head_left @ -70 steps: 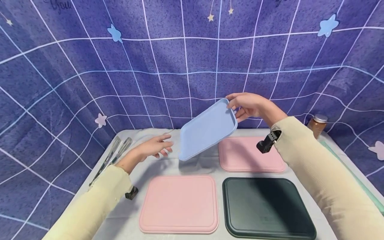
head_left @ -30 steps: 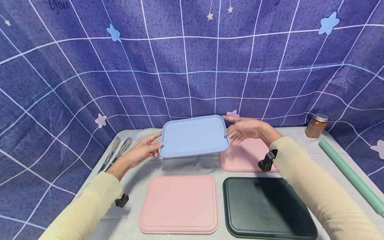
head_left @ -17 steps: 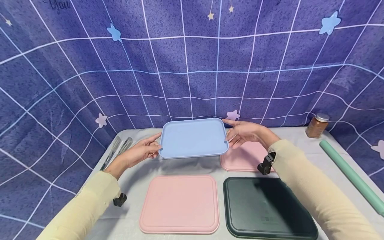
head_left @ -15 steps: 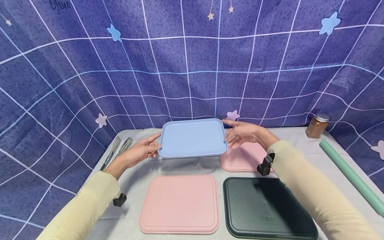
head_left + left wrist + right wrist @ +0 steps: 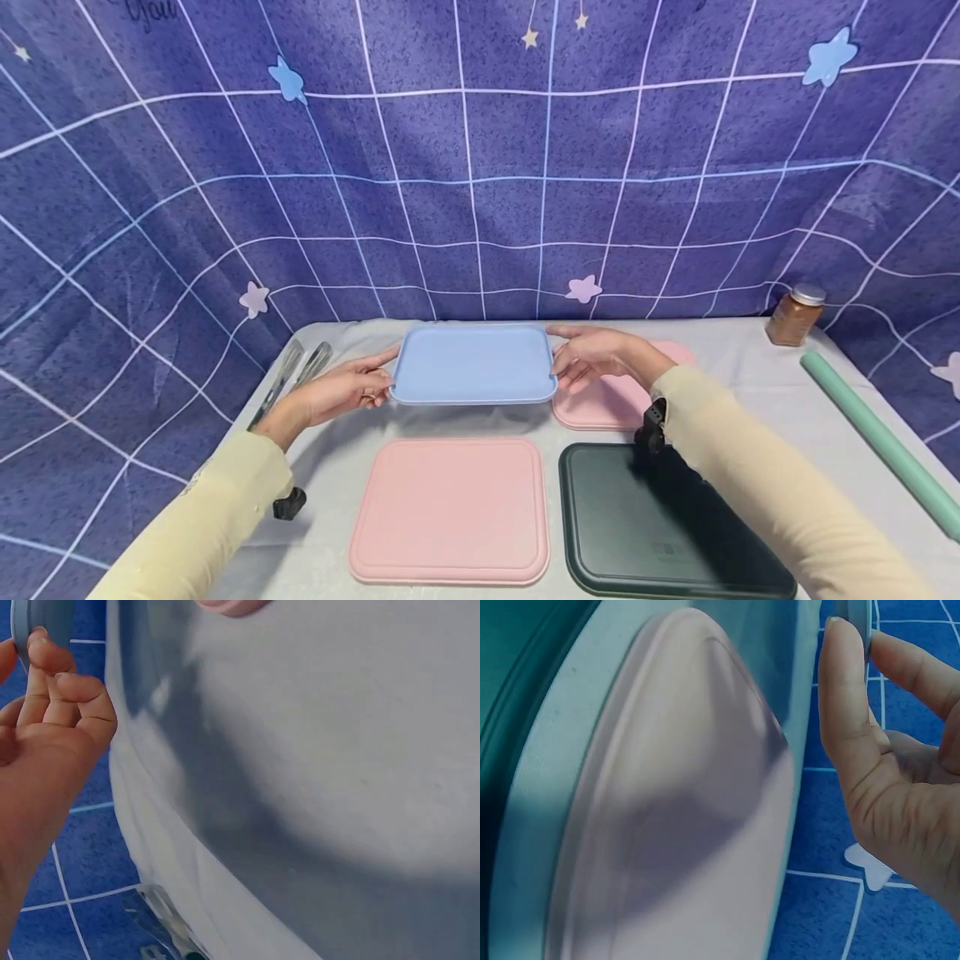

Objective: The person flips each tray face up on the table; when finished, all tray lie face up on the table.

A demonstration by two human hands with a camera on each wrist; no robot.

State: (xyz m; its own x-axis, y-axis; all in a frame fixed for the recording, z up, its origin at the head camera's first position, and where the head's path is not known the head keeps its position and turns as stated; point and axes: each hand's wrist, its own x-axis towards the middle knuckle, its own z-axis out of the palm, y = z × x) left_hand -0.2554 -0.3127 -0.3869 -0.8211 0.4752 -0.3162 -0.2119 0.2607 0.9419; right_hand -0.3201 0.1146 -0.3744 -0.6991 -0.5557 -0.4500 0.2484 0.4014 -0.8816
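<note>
A light blue rectangular tray with a raised rim hangs level above the back of the white-covered table. My left hand pinches its left end, and my right hand pinches its right end. In the left wrist view, curled fingers of the left hand meet the tray's edge. In the right wrist view, the right hand holds the tray's edge between thumb and finger. Below lie a pink board, a dark green board and a second pink board, partly hidden by the right hand.
Two metal-ended utensils, perhaps tongs, lie at the left edge. A jar with brown contents stands at the back right. A green rod lies along the right edge. A purple gridded cloth hangs behind the table.
The tray was tilted in my right hand alone, with the left hand apart from it. My left hand took its other end; the tray has levelled and come lower.
</note>
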